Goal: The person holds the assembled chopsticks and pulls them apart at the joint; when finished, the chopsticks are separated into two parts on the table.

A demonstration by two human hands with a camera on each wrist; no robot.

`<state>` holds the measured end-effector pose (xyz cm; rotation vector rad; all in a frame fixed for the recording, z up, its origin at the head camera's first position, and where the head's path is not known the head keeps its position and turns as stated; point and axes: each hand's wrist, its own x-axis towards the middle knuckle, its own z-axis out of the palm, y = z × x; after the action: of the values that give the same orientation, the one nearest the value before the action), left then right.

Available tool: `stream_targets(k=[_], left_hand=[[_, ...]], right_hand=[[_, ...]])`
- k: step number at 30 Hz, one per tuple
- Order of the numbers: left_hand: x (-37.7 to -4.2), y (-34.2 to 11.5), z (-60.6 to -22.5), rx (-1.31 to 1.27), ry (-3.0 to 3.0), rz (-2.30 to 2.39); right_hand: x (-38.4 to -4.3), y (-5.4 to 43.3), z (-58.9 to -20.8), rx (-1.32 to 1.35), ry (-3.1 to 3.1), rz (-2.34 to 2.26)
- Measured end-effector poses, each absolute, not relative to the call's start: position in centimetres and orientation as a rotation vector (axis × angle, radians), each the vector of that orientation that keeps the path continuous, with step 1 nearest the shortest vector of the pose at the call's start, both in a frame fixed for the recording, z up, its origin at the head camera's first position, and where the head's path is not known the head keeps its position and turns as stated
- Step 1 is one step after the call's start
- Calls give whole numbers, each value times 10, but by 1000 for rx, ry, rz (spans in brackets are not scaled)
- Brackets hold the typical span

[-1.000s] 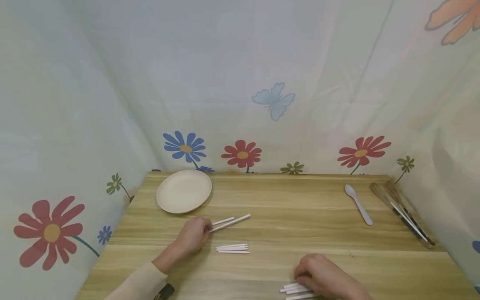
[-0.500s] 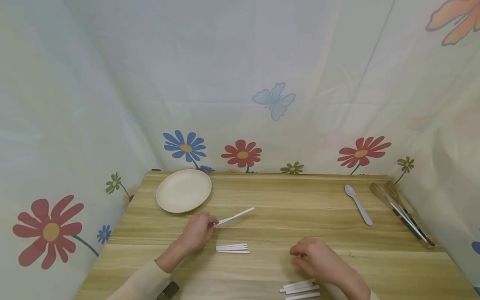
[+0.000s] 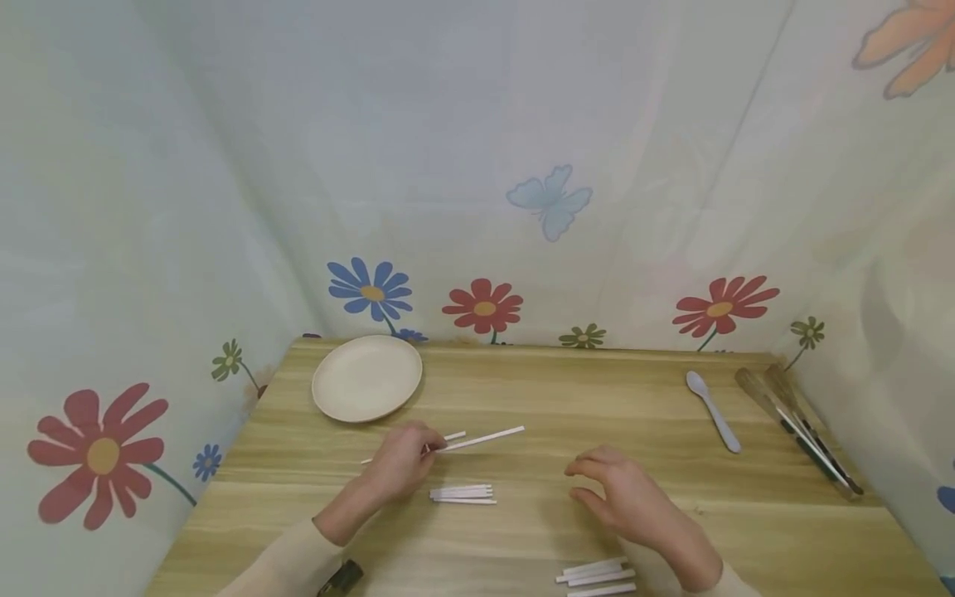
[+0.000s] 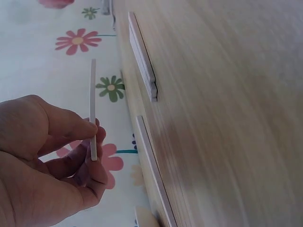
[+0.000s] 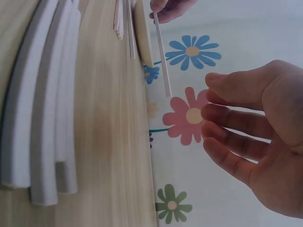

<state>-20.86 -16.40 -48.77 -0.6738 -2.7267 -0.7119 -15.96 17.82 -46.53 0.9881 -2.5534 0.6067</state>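
A thin white stick point(image 4: 93, 94) is pinched between the thumb and fingers of my left hand point(image 3: 403, 458), raised over the table with its long end pointing right. A second white stick point(image 4: 154, 165) lies on the wood beneath, partly hidden by that hand in the head view. Just in front of it rests a small bundle of short white sticks point(image 3: 461, 494). My right hand point(image 3: 630, 502) hovers with nothing in it, thumb and fingers apart. Below it, near the front edge, lies another group of several white sticks point(image 3: 595, 574).
A round cream plate point(image 3: 367, 378) sits at the table's back left. At the back right are a pale lilac spoon point(image 3: 713, 410) and some long-handled brush-like tools point(image 3: 809, 439). Flower-printed curtain point(image 3: 448, 166) encloses the wooden table point(image 3: 552, 390).
My left hand has picked up one stick from the far pair and shifted slightly right. The right hand has left the front sticks and moved up, its fingers spreading.
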Motion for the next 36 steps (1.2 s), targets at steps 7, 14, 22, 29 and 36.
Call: stream_targets(k=[7, 14, 22, 29, 36], left_hand=[[-205, -156, -481, -756, -2710, -697], [-200, -146, -474, -819, -2720, -715], [-196, -138, -471, -867, -2688, -717], [-194, -133, -469, -889, -2688, -720], [-192, -129, -465, -906, -2707, -709]], right_hand=[[-166, 172, -461, 939, -2511, 664], [-172, 164, -459, 936, -2482, 642], [-179, 156, -454, 980, -2491, 650], [-181, 150, -451, 1010, -2542, 655], [-182, 145, -452, 1034, -2539, 653]])
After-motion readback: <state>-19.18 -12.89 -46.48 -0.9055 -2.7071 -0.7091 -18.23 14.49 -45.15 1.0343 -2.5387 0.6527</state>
